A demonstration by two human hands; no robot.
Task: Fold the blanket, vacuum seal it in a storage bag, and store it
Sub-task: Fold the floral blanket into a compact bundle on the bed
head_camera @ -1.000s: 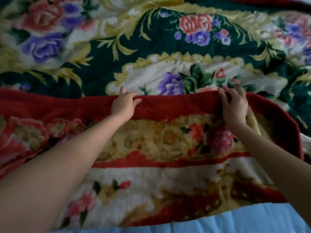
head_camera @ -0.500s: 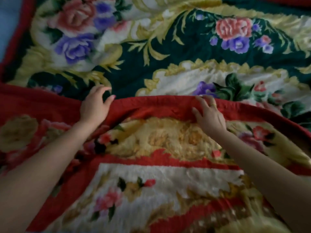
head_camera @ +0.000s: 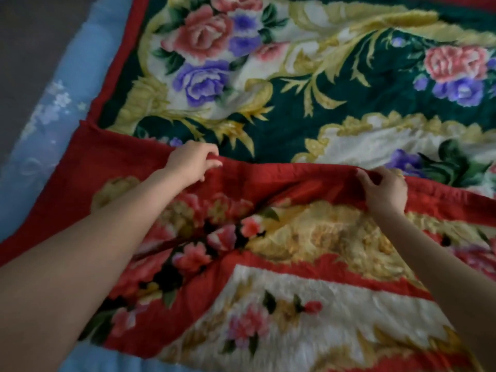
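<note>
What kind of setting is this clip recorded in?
Probably a bedroom: a plush floral blanket lies spread over a pale blue padded mattress or bedding, both hands gripping its folded red edge.

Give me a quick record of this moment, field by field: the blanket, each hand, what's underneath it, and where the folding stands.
blanket: floral blanket, green face up, near part folded over showing its red-patterned side
fold edge: red border, slightly rumpled between the hands
left hand: left hand grips the red border
right hand: right hand pinches the red border
underneath: light blue bedding
stage: first fold under way; no storage bag in view
</note>
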